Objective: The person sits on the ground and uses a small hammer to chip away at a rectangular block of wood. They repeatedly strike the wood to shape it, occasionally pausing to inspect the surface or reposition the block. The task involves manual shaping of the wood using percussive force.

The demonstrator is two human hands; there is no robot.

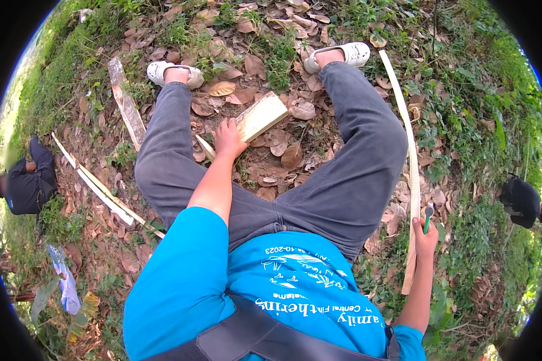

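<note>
A pale, thick wooden block lies on the leaf-covered ground between my legs. My left hand grips its near left end, fingers curled over the edge. Beside that hand a pale pointed piece of wood sticks out, partly hidden. At my right side, my right hand is closed around a small tool with a green handle and a grey rounded end; its exact kind is unclear. Right against this hand runs a long, thin wooden strip, reaching from near my right shoe to beside my hip.
A rough board lies beyond my left leg, with thin split strips nearer on that side. A plastic bag lies at lower left. A person in dark clothes sits far left; a dark cap shows far right.
</note>
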